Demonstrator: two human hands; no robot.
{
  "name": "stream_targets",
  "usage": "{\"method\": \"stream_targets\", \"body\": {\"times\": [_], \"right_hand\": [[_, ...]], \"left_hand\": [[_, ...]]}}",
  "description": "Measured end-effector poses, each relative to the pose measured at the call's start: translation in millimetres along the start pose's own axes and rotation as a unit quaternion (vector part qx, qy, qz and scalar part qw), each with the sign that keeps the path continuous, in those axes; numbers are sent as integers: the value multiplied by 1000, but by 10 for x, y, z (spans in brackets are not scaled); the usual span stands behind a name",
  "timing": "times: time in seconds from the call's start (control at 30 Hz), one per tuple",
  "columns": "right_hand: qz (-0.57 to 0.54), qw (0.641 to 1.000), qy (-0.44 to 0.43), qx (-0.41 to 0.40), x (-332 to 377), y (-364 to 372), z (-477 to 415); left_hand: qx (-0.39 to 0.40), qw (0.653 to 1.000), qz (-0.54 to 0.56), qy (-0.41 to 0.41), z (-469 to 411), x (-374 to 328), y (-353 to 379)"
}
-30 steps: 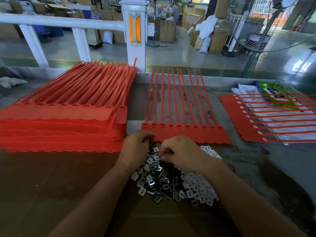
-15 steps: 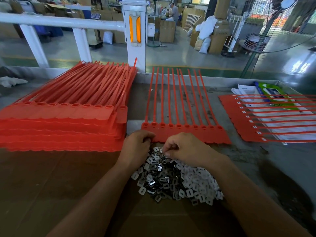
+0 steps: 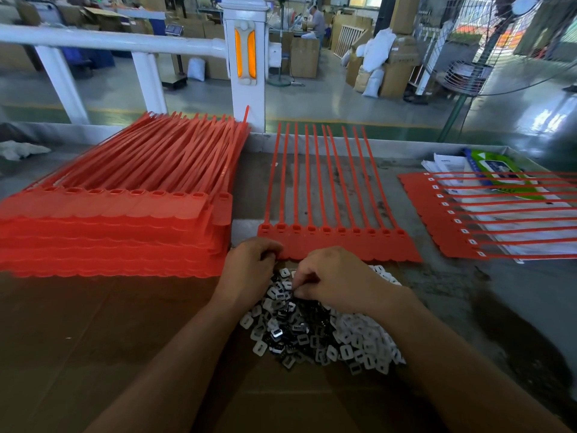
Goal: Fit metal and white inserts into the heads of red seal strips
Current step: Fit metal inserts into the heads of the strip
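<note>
- The tall stack of red strips (image 3: 109, 220) is lying at the far left of the desk (image 3: 93, 339), heads toward the person; it is sitting untouched, exactly as it was a second ago.
- The left hand (image 3: 249, 270) is resting curled at the near left corner of the single sheet of strips (image 3: 337, 242), its fingertips touching the sheet's near edge. It is hardly shifting from its place half a second ago. Whether it is pinching an insert cannot be told, since the fingers are folded under.
- The heap of inserts (image 3: 327, 335) is lying just in front of that sheet, dark metal pieces toward the left and white ones toward the right.
- The right hand (image 3: 334, 279) is bunched with fingertips pressed together at the top of the heap, and it is sitting a touch nearer the person than half a second ago. It seems to be picking out a piece, though what it is holding is hidden.
- The heads of the middle sheet are showing open slots with nothing white in them, so this sheet is likely only starting to be filled.
- At the far right, another sheet (image 3: 437, 214) is lying on papers (image 3: 499, 226), its heads showing small white pieces, probably finished work.
</note>
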State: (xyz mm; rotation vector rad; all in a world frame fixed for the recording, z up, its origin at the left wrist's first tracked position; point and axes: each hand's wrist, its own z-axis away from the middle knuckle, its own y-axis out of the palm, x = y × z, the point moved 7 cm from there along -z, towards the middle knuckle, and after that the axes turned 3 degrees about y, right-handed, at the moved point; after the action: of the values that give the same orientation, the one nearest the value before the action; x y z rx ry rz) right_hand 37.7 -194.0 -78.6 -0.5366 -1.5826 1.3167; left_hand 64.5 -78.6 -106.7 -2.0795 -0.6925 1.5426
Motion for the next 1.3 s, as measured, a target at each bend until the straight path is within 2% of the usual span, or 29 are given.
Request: {"method": "stream_targets", "body": {"times": [0.23, 0.4, 0.5, 0.67, 0.83, 0.93, 1.13, 1.3], "right_hand": [[-61, 997, -21, -35, 46, -101, 22], [-144, 988, 12, -48, -22, -179, 28], [-221, 972, 40, -62, -120, -227, 23], [-319, 938, 98, -94, -330, -273, -15], [-407, 901, 126, -84, -405, -287, -103], [-394, 906, 124, -92, -409, -321, -193], [-303, 943, 97, -97, -313, -368, -523], [-187, 973, 106, -83, -239, -265, -892]], "left_hand": [[2, 1000, -6, 4, 2, -7, 1], [5, 1000, -9, 11, 20, -36, 2], [16, 999, -26, 33, 48, -87, 25], [-10, 988, -122, 97, 106, -204, 23], [-7, 980, -177, 96, 129, -221, 36], [-7, 979, -185, 84, 133, -227, 31], [-1, 978, -194, 74, 131, -225, 52], [18, 976, -208, 67, 130, -192, 78]]}}
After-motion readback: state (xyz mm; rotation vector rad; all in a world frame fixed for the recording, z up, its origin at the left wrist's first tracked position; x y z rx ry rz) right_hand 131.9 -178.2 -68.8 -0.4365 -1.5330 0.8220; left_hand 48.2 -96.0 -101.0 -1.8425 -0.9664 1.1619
